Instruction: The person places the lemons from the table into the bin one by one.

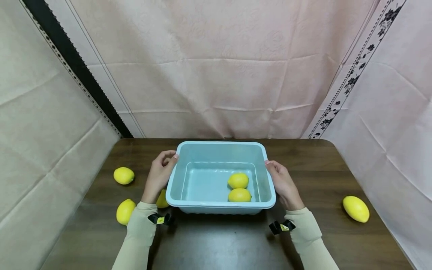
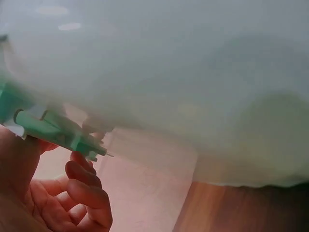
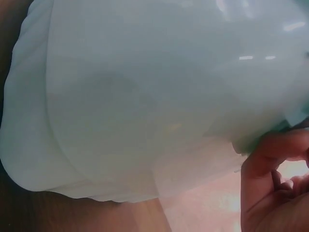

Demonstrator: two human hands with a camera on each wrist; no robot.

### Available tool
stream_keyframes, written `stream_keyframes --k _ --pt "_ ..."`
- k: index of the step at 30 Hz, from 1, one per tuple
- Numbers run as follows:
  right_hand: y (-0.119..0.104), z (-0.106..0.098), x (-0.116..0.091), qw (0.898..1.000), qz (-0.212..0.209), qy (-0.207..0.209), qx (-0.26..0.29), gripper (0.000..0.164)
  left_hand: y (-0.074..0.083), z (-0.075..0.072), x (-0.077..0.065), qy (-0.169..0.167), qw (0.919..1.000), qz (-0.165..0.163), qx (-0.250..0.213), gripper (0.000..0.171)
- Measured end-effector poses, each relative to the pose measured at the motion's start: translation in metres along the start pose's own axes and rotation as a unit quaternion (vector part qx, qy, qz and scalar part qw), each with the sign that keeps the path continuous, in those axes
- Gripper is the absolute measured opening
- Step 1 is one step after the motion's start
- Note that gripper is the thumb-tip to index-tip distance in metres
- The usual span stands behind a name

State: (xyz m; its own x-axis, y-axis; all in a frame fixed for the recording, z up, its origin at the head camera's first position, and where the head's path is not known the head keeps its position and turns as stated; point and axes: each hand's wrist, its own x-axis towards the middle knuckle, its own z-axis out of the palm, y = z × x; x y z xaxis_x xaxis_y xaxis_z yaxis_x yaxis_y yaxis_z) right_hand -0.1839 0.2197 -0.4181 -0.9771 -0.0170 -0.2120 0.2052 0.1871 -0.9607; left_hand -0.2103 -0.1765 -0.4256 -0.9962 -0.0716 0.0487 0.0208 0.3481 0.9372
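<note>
A light-blue plastic basin (image 1: pixel 202 183) is held between both hands over the middle of the table, tilted a little toward me. My left hand (image 1: pixel 160 172) grips its left rim, with the thumb on top. On the opposite rim, my right hand (image 1: pixel 281 182) pinches the edge. Two lemons touch inside at the right: a rear lemon (image 1: pixel 238 180) and a front lemon (image 1: pixel 239 195). Both wrist views are largely filled by the basin's pale wall (image 2: pixel 159 72), the curled fingers (image 2: pixel 89 193) showing low in the left one.
On the brown table (image 1: pixel 216 243), a lemon (image 1: pixel 123 175) lies back left, another lemon (image 1: pixel 126 212) by the left forearm. A third lemon (image 1: pixel 162 199) is partly hidden behind the left wrist and basin. Far right lies one lemon (image 1: pixel 356 209). Pale cloth (image 1: pixel 219 86) hangs behind.
</note>
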Motion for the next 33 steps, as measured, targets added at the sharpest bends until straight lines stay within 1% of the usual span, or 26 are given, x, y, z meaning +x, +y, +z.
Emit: stream_keyframes --k 2,4,8,13,17,23,26,29,33 --pt "0.001 0.0 0.0 1.0 -0.001 0.001 0.0 0.052 0.001 -0.001 0.0 0.002 0.9999 0.01 0.012 0.047" --pt "0.001 0.001 0.001 1.0 -0.001 0.002 0.003 0.052 0.003 -0.004 -0.001 -0.003 0.9997 0.012 0.023 0.046" --pt "0.0 0.002 0.001 1.0 0.004 0.001 0.008 0.051 0.007 -0.012 -0.006 -0.026 0.9991 0.005 0.035 0.042" --pt "0.001 0.001 0.0 1.0 0.013 0.001 0.013 0.052 0.01 -0.026 -0.018 -0.056 0.9976 0.013 0.04 0.04" --pt "0.001 0.0 0.001 1.0 0.015 -0.001 0.019 0.053 0.013 -0.036 -0.027 -0.067 0.9958 0.037 0.049 0.037" --pt "0.0 0.0 0.001 1.0 0.014 0.006 0.018 0.053 0.019 -0.046 -0.038 -0.071 0.9925 0.084 0.053 0.032" --pt "0.0 0.0 0.001 1.0 0.013 0.005 0.017 0.054 0.018 -0.051 -0.042 -0.071 0.9896 0.102 0.072 0.031" --pt "0.001 0.001 0.001 1.0 0.013 0.004 0.019 0.055 0.014 -0.055 -0.046 -0.074 0.9858 0.109 0.104 0.03" --pt "0.003 0.001 0.001 1.0 0.012 0.0 0.018 0.056 0.006 -0.06 -0.053 -0.098 0.9778 0.107 0.151 0.03"
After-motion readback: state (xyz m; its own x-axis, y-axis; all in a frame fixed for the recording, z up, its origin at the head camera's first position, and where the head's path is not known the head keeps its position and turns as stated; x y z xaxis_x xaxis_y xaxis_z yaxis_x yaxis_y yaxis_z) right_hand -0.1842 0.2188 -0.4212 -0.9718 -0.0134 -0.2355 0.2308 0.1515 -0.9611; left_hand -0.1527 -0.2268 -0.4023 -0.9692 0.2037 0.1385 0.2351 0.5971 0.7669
